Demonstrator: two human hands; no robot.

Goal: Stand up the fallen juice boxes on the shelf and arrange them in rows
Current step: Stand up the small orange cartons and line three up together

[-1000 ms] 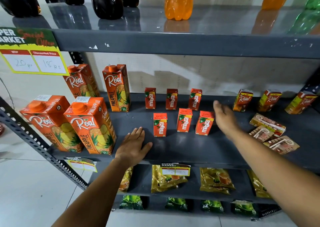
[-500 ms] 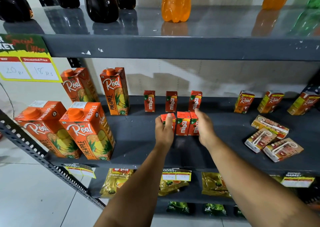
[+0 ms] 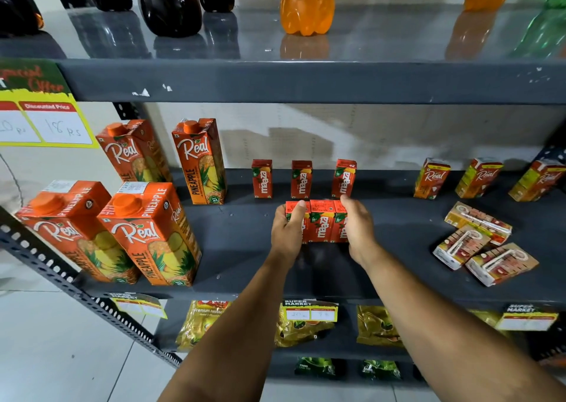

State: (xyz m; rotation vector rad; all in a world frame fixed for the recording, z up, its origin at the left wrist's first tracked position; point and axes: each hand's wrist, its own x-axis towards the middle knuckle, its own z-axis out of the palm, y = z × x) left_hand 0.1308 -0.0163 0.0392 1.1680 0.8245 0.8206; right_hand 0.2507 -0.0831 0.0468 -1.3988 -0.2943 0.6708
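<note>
Three small red Maaza juice boxes [image 3: 322, 222] stand pressed side by side mid-shelf on the grey shelf [image 3: 239, 248]. My left hand [image 3: 288, 233] cups the left box, thumb on its top. My right hand [image 3: 358, 233] presses against the right box. Behind them three more Maaza boxes [image 3: 301, 179] stand spaced in a back row. To the right, three small Real juice boxes [image 3: 479, 242] lie flat with straws facing up. Three small Real boxes [image 3: 477, 178] stand along the back right.
Four tall Real pineapple cartons [image 3: 147, 233] stand at the left of the shelf. Soda bottles [image 3: 303, 0] line the shelf above. Snack packets [image 3: 301, 328] and price tags [image 3: 309, 309] hang on the shelf below. A slotted metal upright [image 3: 61, 273] runs diagonally at left.
My hands came in from the sides and pushed the three front Maaza boxes together into a tight group. The camera has moved closer.
</note>
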